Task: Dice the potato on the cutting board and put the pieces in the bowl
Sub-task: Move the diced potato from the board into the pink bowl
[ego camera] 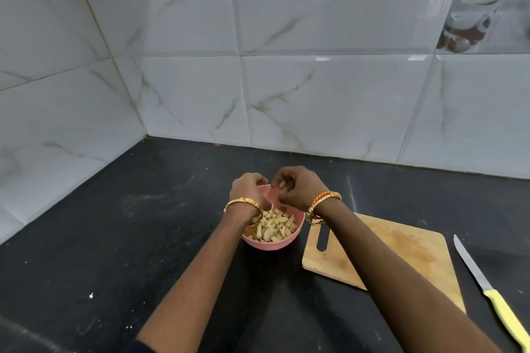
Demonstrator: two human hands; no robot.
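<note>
The potato pieces (274, 227) lie heaped in a pink bowl (286, 242) on a black counter (114, 238). They are pale cream to light yellow, cut into short sticks and small chunks of uneven size, a few with a curved edge. The heap fills the bowl to just under its rim on the near side; the far inner wall shows bare pink.

Both hands hang over the far half of the bowl, close together, backs toward the camera. The left hand (247, 190) has its fingers curled down and inward above the bowl's left rim; whether it holds anything cannot be told. The right hand (298, 188) also has its fingers curled, and something pale shows between the fingertips (282, 185), though it is too small to say if it is a piece of potato. Each wrist wears gold bangles, the right one with an orange band as well.

Just right of the bowl lies a wooden cutting board (401, 252) with a slot handle at its end nearest the bowl; the right forearm crosses over it. Its surface shows only faint stains. Right of the board, apart from it, a knife (487, 286) with a pale yellow handle lies flat on the counter. Behind the bowl rises a wall of white marbled tiles (315, 94).
</note>
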